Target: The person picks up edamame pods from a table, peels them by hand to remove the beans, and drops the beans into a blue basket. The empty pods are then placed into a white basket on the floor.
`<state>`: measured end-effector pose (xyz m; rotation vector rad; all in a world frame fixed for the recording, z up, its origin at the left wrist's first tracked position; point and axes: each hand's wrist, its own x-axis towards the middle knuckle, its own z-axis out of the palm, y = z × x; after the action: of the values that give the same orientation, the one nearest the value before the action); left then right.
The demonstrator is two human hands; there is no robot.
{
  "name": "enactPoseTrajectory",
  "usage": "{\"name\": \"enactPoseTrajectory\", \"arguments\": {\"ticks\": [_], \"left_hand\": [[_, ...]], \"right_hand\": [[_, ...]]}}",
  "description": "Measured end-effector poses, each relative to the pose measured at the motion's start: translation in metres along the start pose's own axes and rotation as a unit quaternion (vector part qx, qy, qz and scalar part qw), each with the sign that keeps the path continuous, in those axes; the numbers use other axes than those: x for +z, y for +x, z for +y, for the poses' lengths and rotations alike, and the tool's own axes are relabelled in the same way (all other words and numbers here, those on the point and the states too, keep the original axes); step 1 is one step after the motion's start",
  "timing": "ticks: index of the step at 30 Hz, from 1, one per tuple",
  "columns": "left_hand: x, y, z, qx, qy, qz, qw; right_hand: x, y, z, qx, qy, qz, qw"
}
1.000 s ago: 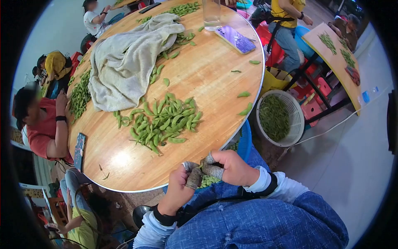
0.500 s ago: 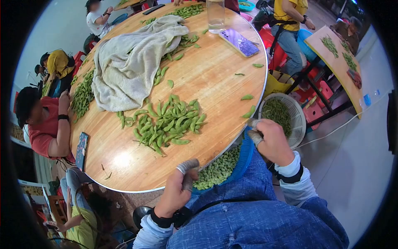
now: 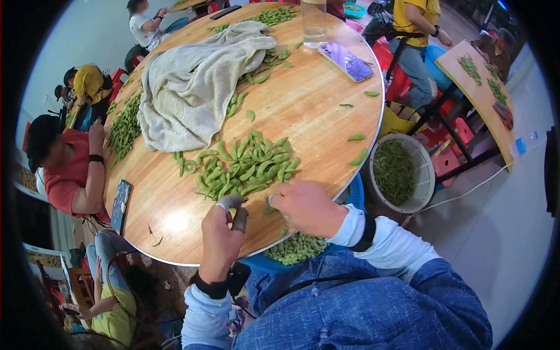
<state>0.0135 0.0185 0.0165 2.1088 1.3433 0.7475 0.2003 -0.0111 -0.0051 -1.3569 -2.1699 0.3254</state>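
Grey covers wrap the thumb and index finger of my left hand [image 3: 221, 233], which is at the near edge of a heap of green edamame pods [image 3: 251, 166]. A gap shows between those fingers, and they hold nothing visible. Beside it, my right hand [image 3: 308, 209] is curled low over the table, a covered fingertip against a green pod [image 3: 269, 209]. Its other fingers are partly hidden. Below the table edge, on my lap, a blue basket [image 3: 357, 192] contains shelled green beans [image 3: 297, 249].
A pale towel [image 3: 189, 93] covers part of the round table [image 3: 315, 116]. A purple phone [image 3: 345, 61], glass [image 3: 315, 26] and dark phone [image 3: 121, 207] lie or stand on it. A white basket [image 3: 429, 175] of pods is at right. A person in red [image 3: 73, 169] sits left.
Both hands have moved from the table's near edge and the basket to the near side of the pod heap. My right hand has swung left, close to my left hand.
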Motion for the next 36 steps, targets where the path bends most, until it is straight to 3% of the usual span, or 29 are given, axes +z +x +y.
{"name": "enactPoseTrajectory", "arguments": {"ticks": [4,8,12,17,19,21,24,27,36], "left_hand": [[0.008,0.023,-0.007,0.097,0.122,-0.040,0.987],[0.014,0.035,-0.018,0.084,0.184,-0.077,0.976],[0.016,0.039,-0.013,0.102,0.228,-0.060,0.966],[0.008,0.031,-0.001,0.122,0.213,-0.048,0.968],[0.011,0.019,-0.004,-0.020,-0.083,-0.108,0.991],[0.006,0.008,0.005,-0.153,-0.347,-0.176,0.909],[0.004,-0.008,0.023,-0.227,-0.492,-0.217,0.812],[0.014,-0.017,0.023,-0.242,-0.486,-0.215,0.811],[0.013,-0.016,0.027,-0.251,-0.476,-0.255,0.803]], "right_hand": [[-0.027,-0.024,0.012,0.042,-0.051,-0.021,0.998],[-0.048,-0.047,0.032,0.156,-0.052,0.031,0.986],[-0.053,-0.052,0.011,0.193,0.223,0.067,0.953],[-0.030,-0.049,-0.008,0.202,0.409,0.048,0.889],[-0.027,-0.047,-0.010,0.212,0.474,0.040,0.854],[-0.023,-0.044,-0.013,0.221,0.538,0.026,0.813],[-0.018,-0.040,-0.016,0.201,0.547,0.023,0.813],[-0.020,-0.041,-0.017,0.221,0.628,-0.023,0.746],[-0.027,-0.044,-0.019,0.254,0.610,-0.036,0.750]]}}
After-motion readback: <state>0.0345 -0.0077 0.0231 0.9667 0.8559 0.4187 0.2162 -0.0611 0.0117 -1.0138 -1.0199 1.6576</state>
